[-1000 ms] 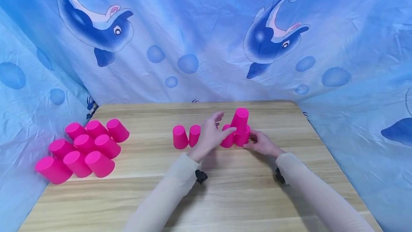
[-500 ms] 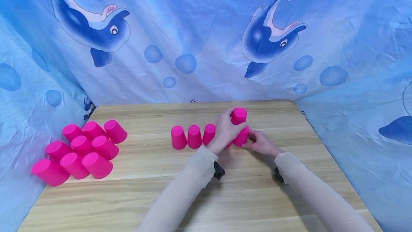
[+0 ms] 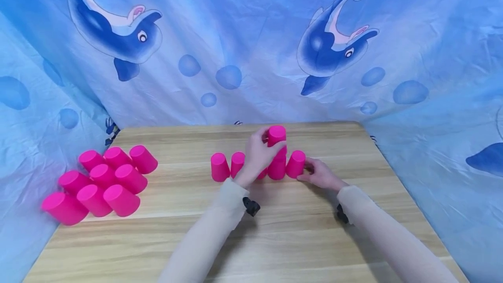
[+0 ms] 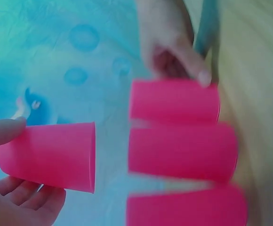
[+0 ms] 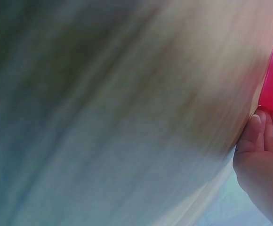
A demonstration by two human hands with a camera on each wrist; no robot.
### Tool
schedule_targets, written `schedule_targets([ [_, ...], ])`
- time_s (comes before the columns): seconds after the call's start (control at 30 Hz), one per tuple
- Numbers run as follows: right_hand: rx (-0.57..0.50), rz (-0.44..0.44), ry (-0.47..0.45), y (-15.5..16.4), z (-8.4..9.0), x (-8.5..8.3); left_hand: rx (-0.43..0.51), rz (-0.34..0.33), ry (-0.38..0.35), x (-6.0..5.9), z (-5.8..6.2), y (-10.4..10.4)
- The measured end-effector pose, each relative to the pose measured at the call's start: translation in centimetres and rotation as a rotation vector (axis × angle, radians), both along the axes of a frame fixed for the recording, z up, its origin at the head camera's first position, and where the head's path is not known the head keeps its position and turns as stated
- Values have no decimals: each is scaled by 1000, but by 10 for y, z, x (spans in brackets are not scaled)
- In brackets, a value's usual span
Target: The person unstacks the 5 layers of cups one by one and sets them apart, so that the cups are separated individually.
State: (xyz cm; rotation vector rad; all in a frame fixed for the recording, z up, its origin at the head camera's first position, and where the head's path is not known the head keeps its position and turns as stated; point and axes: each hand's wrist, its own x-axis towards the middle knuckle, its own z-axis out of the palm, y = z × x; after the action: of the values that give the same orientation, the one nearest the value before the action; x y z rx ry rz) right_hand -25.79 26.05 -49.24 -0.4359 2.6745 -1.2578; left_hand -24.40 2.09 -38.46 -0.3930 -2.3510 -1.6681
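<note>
1. We see a row of upside-down bright pink plastic cups (image 3: 257,166) standing on the pale wooden table (image 3: 298,239), side by side near its far middle; we count about five, though our left hand hides part of the row
2. Our left hand (image 3: 256,156) has its fingers and thumb curled round one more bright pink plastic cup, the lifted cup (image 3: 277,136), mouth down, held just above the row over the gap near the fourth cup. In the left wrist view the lifted cup (image 4: 49,155) hangs clear of the cups below, so we judge it not yet set down
3. Our right hand (image 3: 320,174) rests on the table at the right end of the row, with its fingertips against the end cup (image 3: 295,163); the right wrist view shows loosely bent fingers (image 5: 261,136) touching pink plastic, steadying it and not gripping
4. As we judge it, the bottom row stands done and the second tier is only starting
5. A loose heap of pink plastic cups (image 3: 100,182) lies tipped over at the table's left edge, well apart from the row, so most of the building seems left to do
</note>
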Motion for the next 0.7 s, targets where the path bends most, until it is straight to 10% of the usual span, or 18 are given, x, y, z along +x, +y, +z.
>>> schedule_targets([
  [0.47, 0, 12, 10, -2, 2, 3, 160, 211, 47, -15, 12, -115],
  [0.7, -1, -2, 2, -3, 2, 4, 87, 336, -16, -19, 8, -169],
])
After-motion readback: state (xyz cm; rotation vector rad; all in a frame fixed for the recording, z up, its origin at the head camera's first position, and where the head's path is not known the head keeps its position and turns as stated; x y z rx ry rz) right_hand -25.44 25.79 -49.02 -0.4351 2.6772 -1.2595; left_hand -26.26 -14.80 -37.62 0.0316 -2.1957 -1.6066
